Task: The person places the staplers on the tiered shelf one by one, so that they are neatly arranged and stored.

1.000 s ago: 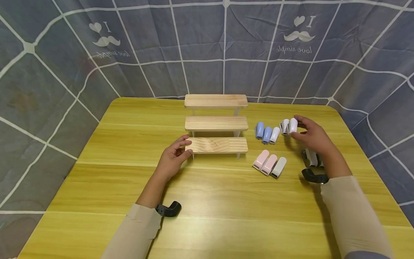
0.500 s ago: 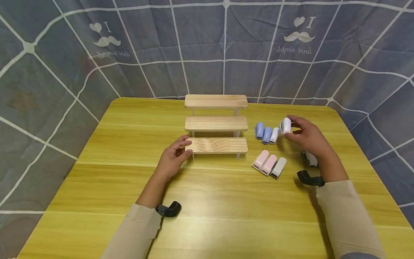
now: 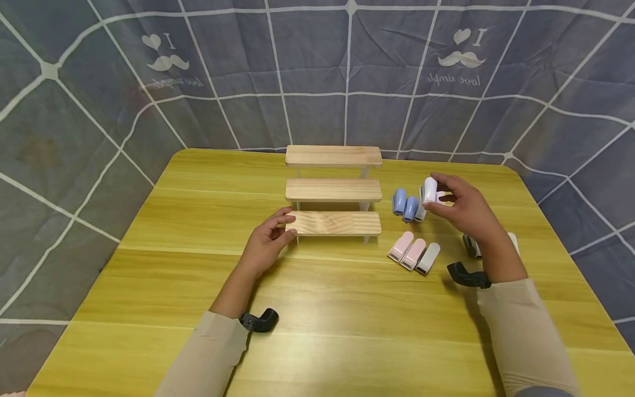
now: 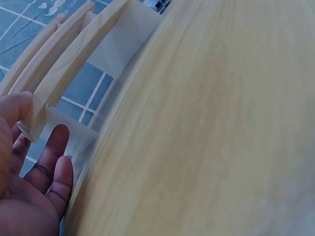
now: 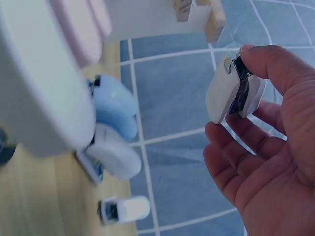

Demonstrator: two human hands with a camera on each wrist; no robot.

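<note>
My left hand [image 3: 268, 242] pinches the left end of the lowest board of a three-tier wooden display stand [image 3: 333, 190]; in the left wrist view the thumb lies on the board [image 4: 64, 73] and the other fingers are below it. My right hand [image 3: 461, 207] holds a white mini stapler [image 5: 221, 96] between thumb and fingertips, raised above the table. Under it, a white stapler [image 3: 420, 214] stands beside two blue staplers [image 3: 404, 205]. Another white stapler [image 5: 133, 209] shows apart from these in the right wrist view.
Two pink staplers [image 3: 407, 250] and a grey one [image 3: 428, 258] form a row nearer the front. More staplers [image 3: 471, 246] are partly hidden behind my right wrist. A grey checked cloth [image 3: 317, 71] hangs close behind the wooden table [image 3: 317, 325].
My right hand has lifted a white stapler from the table and carried it left, over the white one beside the blue pair. The left hand has stayed at the stand.
</note>
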